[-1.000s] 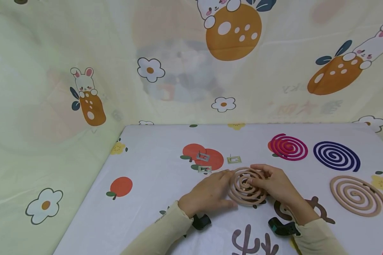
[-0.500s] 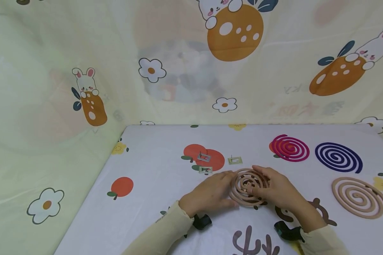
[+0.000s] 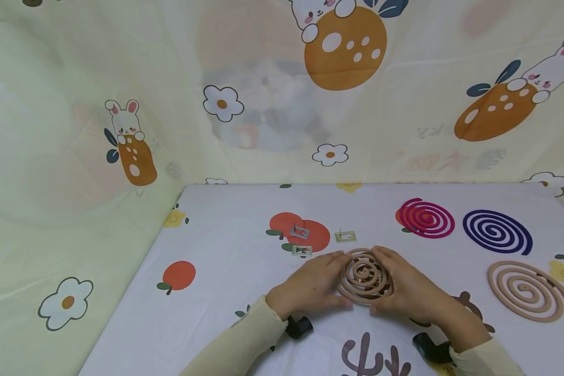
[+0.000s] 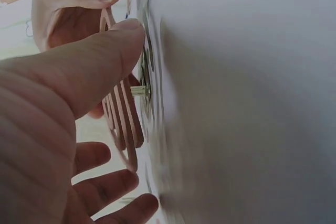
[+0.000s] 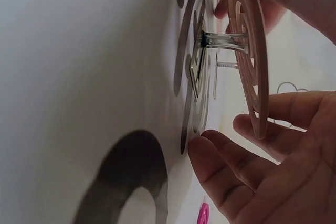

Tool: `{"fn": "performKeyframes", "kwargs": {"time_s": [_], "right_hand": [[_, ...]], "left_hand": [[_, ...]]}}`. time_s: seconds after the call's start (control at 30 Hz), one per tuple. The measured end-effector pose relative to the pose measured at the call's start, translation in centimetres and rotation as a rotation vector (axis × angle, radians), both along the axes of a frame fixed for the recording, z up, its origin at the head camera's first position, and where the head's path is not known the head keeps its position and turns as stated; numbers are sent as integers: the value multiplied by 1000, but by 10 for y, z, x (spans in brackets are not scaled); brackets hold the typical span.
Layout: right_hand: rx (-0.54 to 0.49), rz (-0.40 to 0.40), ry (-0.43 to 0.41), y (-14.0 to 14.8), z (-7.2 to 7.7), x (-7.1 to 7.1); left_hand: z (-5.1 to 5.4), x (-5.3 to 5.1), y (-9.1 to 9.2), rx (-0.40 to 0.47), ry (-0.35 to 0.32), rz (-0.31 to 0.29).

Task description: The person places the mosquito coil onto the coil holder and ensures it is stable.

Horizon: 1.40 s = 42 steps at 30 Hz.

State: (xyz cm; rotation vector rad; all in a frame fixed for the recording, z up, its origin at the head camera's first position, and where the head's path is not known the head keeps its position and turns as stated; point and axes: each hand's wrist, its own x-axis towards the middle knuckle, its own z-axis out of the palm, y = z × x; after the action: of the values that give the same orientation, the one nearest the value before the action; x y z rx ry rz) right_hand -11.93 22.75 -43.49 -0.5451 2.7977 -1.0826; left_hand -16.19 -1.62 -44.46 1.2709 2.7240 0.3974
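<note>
A beige mosquito coil (image 3: 363, 274) is level a little above the table, between both hands. Underneath stands a small metal coil stand (image 5: 223, 40), whose upright meets the coil near its centre. My left hand (image 3: 307, 284) holds the coil's left rim, the thumb laid along its near side and the fingers curved around. On the opposite rim, my right hand (image 3: 411, 287) holds it with thumb and bent fingers, as the right wrist view also shows. The coil hides much of the stand in the head view.
Three loose metal stands, including a silver one (image 3: 300, 231) and a gold one (image 3: 345, 236), lie beyond the hands. To the right are a pink coil (image 3: 426, 218), a dark blue coil (image 3: 497, 231) and another beige coil (image 3: 530, 291). A printed cloth (image 3: 225, 313) covers the table.
My right hand's thumb has come off the coil's centre, and the hand now holds the right rim. My left hand has stayed at the left rim.
</note>
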Motion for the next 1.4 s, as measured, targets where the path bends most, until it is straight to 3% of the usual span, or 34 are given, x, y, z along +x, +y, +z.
{"fn": "performKeyframes", "kwargs": {"time_s": [0.53,0.77,0.97,1.1,1.2,1.4], "right_hand": [[94,-48,30,-8,1,3],[100,-50,76,-3,0,0],[106,-65,69,1,-1,-3],[96,-75,69,3,0,-5],[86,-82,69,6,-1,-6],[92,-101,55,11,-1,-9]], "left_hand": [[1,-7,6,-17,-34,-5],[-1,-11,10,1,-18,-26],[2,-16,15,-8,-63,-11],[5,-24,15,68,-117,-8],[6,-32,14,144,-146,59],[8,-54,16,329,-198,297]]}}
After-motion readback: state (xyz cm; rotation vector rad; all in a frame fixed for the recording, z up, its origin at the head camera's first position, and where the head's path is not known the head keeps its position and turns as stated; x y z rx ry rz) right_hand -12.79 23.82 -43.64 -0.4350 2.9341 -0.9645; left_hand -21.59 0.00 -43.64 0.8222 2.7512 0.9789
